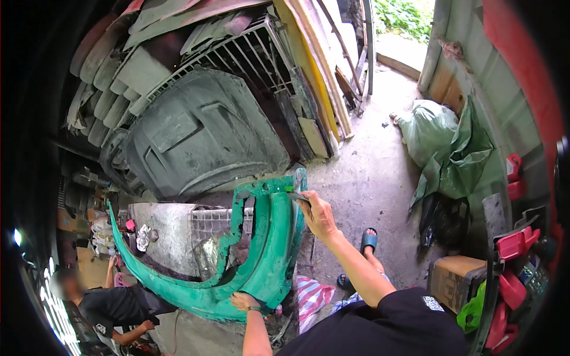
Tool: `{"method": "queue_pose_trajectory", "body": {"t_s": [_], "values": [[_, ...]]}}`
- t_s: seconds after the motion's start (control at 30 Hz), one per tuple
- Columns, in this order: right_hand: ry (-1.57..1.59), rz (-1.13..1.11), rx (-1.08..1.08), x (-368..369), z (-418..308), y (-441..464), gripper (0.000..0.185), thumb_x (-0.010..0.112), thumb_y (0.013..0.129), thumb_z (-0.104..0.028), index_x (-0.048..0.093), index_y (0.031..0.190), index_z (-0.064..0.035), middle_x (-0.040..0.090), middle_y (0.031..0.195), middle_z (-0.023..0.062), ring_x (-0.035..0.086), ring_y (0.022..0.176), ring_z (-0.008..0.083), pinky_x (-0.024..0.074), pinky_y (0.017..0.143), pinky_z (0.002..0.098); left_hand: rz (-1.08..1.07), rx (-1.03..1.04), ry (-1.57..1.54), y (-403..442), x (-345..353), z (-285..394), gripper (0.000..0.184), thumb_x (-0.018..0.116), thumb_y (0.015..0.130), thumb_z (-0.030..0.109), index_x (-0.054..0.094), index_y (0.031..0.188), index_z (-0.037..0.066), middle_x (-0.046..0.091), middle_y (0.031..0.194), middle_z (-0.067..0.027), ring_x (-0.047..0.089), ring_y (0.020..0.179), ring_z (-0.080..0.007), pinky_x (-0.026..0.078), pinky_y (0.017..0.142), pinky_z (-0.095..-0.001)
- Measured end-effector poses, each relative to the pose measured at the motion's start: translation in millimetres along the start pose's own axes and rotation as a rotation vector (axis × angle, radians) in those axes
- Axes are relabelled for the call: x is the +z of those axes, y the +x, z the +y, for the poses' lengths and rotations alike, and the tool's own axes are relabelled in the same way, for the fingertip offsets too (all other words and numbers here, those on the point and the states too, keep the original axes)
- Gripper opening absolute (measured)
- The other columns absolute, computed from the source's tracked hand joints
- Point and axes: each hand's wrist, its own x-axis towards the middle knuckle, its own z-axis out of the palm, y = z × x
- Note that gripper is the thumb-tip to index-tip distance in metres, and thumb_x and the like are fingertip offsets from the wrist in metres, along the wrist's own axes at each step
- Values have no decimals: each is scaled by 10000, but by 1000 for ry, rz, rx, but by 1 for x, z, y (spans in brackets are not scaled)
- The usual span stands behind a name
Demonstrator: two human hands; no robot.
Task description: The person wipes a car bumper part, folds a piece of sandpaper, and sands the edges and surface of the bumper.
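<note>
A curved green panel (274, 237), shaped like a vehicle fender or bumper part, spans the space before me, with a long thin tip reaching left. My left hand (244, 301) lies on its lower surface, fingers resting against the panel and partly hard to see. At the panel's upper right corner, my right hand (319, 215) is closed around a small dark flat tool (298, 196), whose exact kind I cannot make out. The tool touches or nearly touches the panel's edge there.
A large dark hood-shaped moulding (202, 133) leans against a rack behind the panel. Green sacks (436, 133) and a cardboard box (456, 279) stand right, near red holders (518, 240). Another person (122, 305) sits at lower left. A doorway opens at the top.
</note>
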Motion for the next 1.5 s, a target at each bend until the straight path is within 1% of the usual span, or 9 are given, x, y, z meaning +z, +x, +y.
{"method": "queue_pose_trajectory", "body": {"t_s": [0.1, 0.17, 0.63, 0.87, 1.03, 1.17, 1.23, 1.3, 1.5], "values": [[-38, 17, 37, 9, 1, -20, 182, 636, 850, -36, 510, 981, -37, 599, 733, 176, 615, 665, 363, 466, 557, 400, 14, -1, -23, 7, -3, -6, 521, 236, 978, 361, 444, 1330, 39, 376, 1446, -137, 235, 1385, -339, 160, 1105, -569], [-41, 5, -23, 8, -2, -27, 160, 634, 848, -35, 518, 958, -42, 587, 717, 174, 605, 651, 368, 463, 557, 405, -151, 9, 85, 10, -8, -2, 579, 205, 992, 432, 364, 1403, 58, 311, 1493, -132, 184, 1412, -326, 137, 1125, -524], [96, 220, 68, 33, 9, -25, 136, 616, 871, -2, 520, 960, -39, 562, 689, 150, 566, 566, 287, 436, 524, 341, -138, 13, 63, 5, -7, -1, 581, 186, 1000, 414, 334, 1425, 47, 264, 1517, -129, 165, 1418, -323, 122, 1128, -543], [94, 167, 183, 32, 8, -14, 157, 612, 858, 18, 494, 950, -29, 533, 755, 149, 582, 681, 323, 461, 601, 342, -149, -11, 40, -11, -18, 11, 574, 177, 1002, 417, 344, 1423, 65, 251, 1523, -125, 146, 1424, -324, 96, 1141, -520], [65, 274, -10, 36, 5, -25, 128, 570, 884, 13, 457, 934, -19, 495, 823, 172, 499, 665, 309, 412, 569, 345, -75, 15, 57, 6, -4, 2, 544, 188, 996, 395, 398, 1372, 62, 323, 1476, -118, 210, 1390, -327, 152, 1111, -553], [164, 343, 144, 33, -5, -35, 126, 583, 903, -54, 466, 879, -15, 504, 734, 145, 491, 613, 244, 389, 535, 336, -23, 48, 62, -1, -6, -1, 510, 202, 991, 350, 456, 1321, 56, 397, 1425, -117, 262, 1360, -341, 199, 1093, -566], [266, -25, 451, 12, -14, -66, 167, 601, 908, -99, 463, 860, -20, 479, 630, 93, 452, 539, 152, 367, 508, 310, -12, 43, 57, 0, -6, 2, 507, 207, 988, 343, 452, 1324, 52, 393, 1429, -119, 250, 1368, -345, 191, 1097, -562], [423, -31, 562, 3, -23, -66, 190, 605, 920, -145, 467, 836, -45, 469, 587, 25, 413, 473, 78, 347, 455, 271, -8, 28, 49, -4, -6, 3, 505, 212, 986, 336, 449, 1327, 49, 390, 1433, -122, 239, 1375, -348, 183, 1102, -559], [883, 284, 820, 24, -31, 11, 208, 541, 961, -242, 438, 851, -98, 486, 606, -6, 424, 406, 65, 294, 339, 225, -13, -22, 6, -5, -8, 5, 507, 213, 988, 338, 431, 1346, 53, 337, 1474, -107, 207, 1393, -349, 171, 1115, -553]]}}
